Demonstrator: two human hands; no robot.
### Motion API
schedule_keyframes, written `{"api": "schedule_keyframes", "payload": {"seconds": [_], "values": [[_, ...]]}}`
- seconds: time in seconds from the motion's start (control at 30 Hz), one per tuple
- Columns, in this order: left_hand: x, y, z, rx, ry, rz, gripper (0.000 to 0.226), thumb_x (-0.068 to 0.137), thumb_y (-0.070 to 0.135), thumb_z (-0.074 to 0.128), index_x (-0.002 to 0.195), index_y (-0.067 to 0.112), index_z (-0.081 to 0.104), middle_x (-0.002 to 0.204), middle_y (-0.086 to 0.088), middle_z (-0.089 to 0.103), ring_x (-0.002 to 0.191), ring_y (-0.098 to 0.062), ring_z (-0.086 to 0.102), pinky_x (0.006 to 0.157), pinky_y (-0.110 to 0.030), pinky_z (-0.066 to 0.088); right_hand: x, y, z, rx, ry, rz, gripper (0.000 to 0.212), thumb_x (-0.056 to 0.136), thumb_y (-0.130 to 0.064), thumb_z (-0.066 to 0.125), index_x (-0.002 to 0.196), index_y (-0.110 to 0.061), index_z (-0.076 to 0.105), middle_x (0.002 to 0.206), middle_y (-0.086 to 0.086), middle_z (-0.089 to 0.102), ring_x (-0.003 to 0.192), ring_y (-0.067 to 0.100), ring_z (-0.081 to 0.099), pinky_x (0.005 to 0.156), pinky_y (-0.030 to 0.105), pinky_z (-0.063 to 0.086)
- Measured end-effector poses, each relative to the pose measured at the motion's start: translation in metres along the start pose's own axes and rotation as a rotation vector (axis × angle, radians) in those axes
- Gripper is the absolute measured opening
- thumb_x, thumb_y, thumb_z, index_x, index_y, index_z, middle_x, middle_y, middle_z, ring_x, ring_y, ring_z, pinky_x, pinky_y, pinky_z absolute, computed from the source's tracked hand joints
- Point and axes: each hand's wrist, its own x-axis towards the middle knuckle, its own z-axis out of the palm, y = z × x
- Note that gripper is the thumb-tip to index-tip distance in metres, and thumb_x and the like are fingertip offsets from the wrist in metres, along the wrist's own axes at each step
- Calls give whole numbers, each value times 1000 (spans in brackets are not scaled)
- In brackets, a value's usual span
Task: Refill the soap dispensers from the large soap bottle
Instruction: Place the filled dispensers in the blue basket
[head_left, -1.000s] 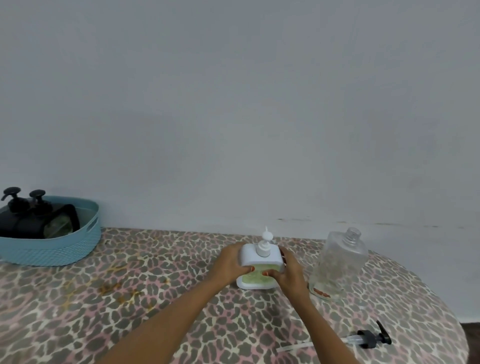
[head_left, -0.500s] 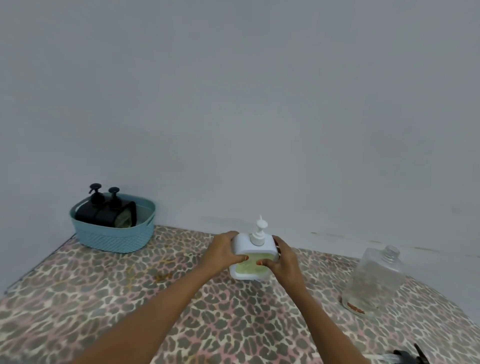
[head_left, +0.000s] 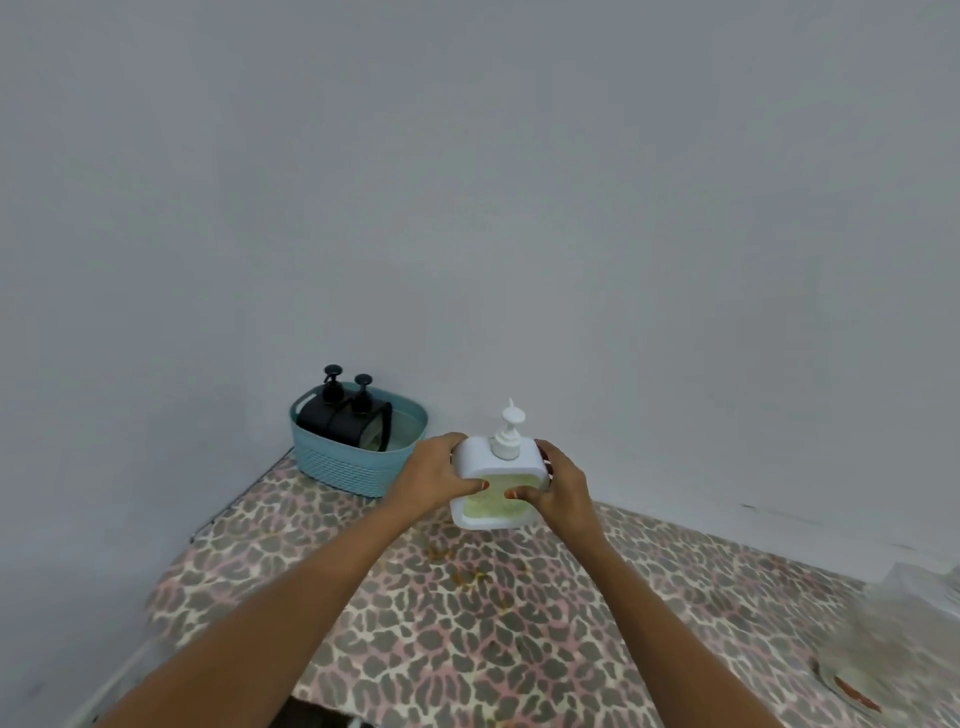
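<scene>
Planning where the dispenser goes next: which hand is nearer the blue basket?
Left. The left hand grips the white dispenser on the side facing the blue basket; the right hand holds its far side.

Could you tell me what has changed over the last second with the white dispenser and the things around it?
Both hands, left hand and right hand, have carried the white dispenser leftward across the table toward the blue basket, away from the clear bottle. The two-handed grip is unchanged; the black dispensers remain in the basket.
</scene>
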Motion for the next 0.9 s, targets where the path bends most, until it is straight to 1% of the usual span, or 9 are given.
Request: {"api": "schedule_keyframes", "payload": {"seconds": [0.17, 0.27, 0.37, 0.43, 0.5, 0.6, 0.67, 0.73, 0.9], "values": [[7, -18, -34, 18, 65, -26, 56, 68, 21, 78, 117, 5, 57, 114, -13, 63, 103, -25, 59, 88, -35, 49, 32, -25, 25, -14, -73, -35, 62, 68, -4, 77, 123, -6, 50, 118, 10, 59, 97, 15, 50, 80, 19, 38], [14, -29, -51, 30, 117, -40, 55, 67, 25, 78, 116, 8, 58, 112, -12, 64, 102, -25, 59, 89, -40, 49, 54, -36, 39, -26, -114, -53, 65, 68, -5, 76, 126, -7, 47, 123, 10, 57, 108, 22, 53, 83, 20, 38], [22, -36, -65, 38, 181, -71, 54, 68, 25, 78, 115, 7, 59, 111, -12, 65, 100, -25, 60, 86, -39, 50, 78, -47, 52, -65, -164, -97, 69, 71, -7, 76, 131, -7, 42, 128, 11, 53, 115, 25, 50, 86, 19, 34], [29, -41, -72, 35, 220, -88, 52, 68, 25, 78, 113, 7, 59, 108, -12, 66, 97, -25, 61, 83, -39, 51, 93, -54, 58, -91, -193, -138, 69, 73, -6, 74, 133, -6, 40, 130, 12, 51, 117, 26, 48, 83, 16, 31], [35, -45, -77, 38, 255, -103, 50, 68, 25, 78, 110, 6, 59, 105, -12, 66, 93, -25, 61, 77, -34, 49, 106, -60, 63, -115, -217, -175, 67, 75, -5, 72, 134, -6, 38, 131, 12, 50, 118, 26, 47, 81, 14, 29], [43, -51, -79, 40, 303, -124, 49, 68, 25, 78, 109, 6, 59, 104, -12, 65, 92, -25, 60, 71, -28, 43, 124, -64, 70, -132, -257, -189, 66, 77, -5, 70, 134, -7, 37, 132, 12, 49, 119, 26, 46, 84, 17, 30], [48, -53, -81, 26, 329, -135, 49, 68, 25, 77, 109, 5, 59, 105, -11, 64, 93, -24, 59, 70, -27, 40, 135, -65, 75, -139, -279, -192, 64, 76, -3, 69, 133, -7, 38, 129, 12, 50, 117, 26, 47, 81, 17, 30], [50, -54, -81, 20, 347, -140, 48, 69, 25, 76, 109, 5, 59, 105, -11, 64, 93, -22, 57, 70, -27, 38, 145, -67, 80, -164, -298, -198, 65, 76, -2, 69, 133, -6, 38, 130, 13, 49, 118, 26, 46, 81, 18, 29], [51, -61, -80, 7, 402, -166, 48, 70, 27, 76, 109, 6, 58, 109, -11, 62, 97, -21, 56, 71, -25, 36, 161, -67, 92, -216, -344, -241, 69, 76, 3, 67, 136, -6, 35, 135, 15, 45, 123, 28, 43, 93, 23, 30]]}}
